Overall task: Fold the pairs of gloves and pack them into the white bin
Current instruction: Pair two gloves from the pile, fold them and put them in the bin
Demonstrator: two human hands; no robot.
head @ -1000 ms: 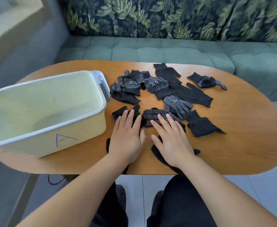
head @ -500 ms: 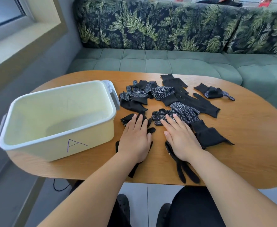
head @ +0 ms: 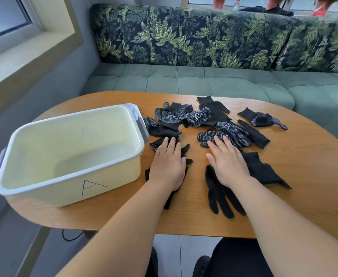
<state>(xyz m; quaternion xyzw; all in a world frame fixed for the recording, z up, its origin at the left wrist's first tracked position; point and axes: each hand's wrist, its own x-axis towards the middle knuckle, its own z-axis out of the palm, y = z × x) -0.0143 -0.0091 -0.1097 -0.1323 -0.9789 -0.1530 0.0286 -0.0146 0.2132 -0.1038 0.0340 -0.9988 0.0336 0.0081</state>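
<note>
Several black gloves with white grip dots lie scattered across the middle of the oval wooden table (head: 303, 196). My left hand (head: 167, 163) rests flat, fingers straight, on a black glove (head: 186, 149) just right of the white bin (head: 70, 188). Flat as well, my right hand (head: 227, 161) lies on another black glove (head: 218, 193) whose fingers point toward me at the table's near edge. Its fingertips touch a dotted glove (head: 234, 132). The bin, marked with a letter A, stands with nothing inside on the left of the table.
A heap of gloves (head: 182, 116) lies behind my hands, and one folded glove (head: 262, 118) sits apart at the right. A plain black glove (head: 264, 170) lies right of my right hand. A green sofa (head: 204, 80) with leaf-print cushions runs behind the table.
The view has tilted up and back, showing more sofa and window. Both hands stay flat on their gloves; the glove under my right hand now shows its fingers at the table's edge.
</note>
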